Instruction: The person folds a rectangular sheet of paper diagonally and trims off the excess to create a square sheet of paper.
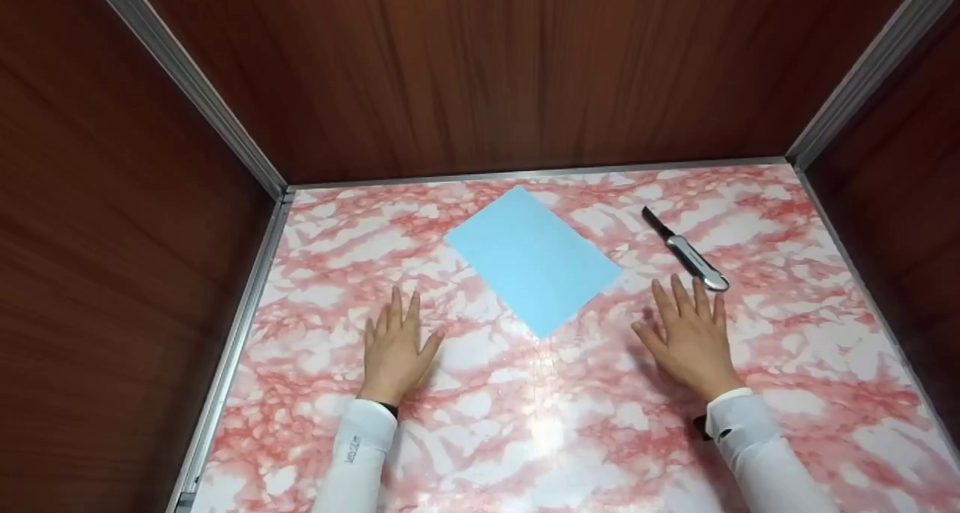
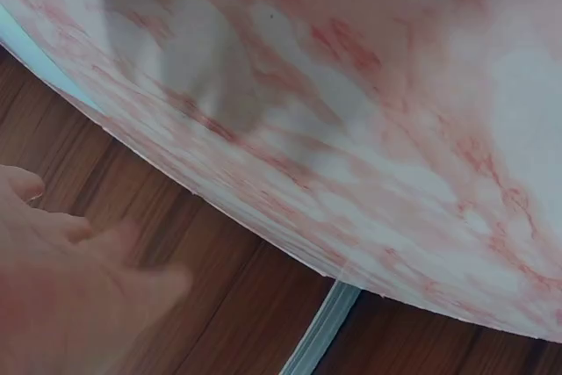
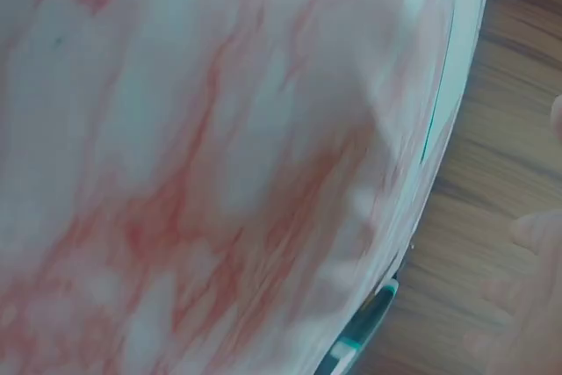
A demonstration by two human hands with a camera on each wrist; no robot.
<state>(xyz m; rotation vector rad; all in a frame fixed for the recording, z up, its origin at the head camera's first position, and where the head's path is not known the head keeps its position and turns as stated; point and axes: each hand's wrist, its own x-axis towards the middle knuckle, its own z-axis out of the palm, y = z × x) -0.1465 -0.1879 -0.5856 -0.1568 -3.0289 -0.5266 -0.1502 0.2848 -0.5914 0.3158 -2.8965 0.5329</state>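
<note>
Two empty, outspread hands (image 1: 393, 354) (image 1: 693, 342) near blue sheet (image 1: 534, 261) and knife (image 1: 687, 252) within wooden walls (image 1: 480, 70)

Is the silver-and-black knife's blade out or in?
Out: in the head view, the knife shows its narrow black blade extending beyond the silver-and-black handle.

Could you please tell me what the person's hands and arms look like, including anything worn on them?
The left hand and right hand are ungloved. Both sleeves are long and white. The left cuff bears dark lettering, too small to read surely; the right cuff shows a dark spot. Something dark shows at each wrist.
</note>
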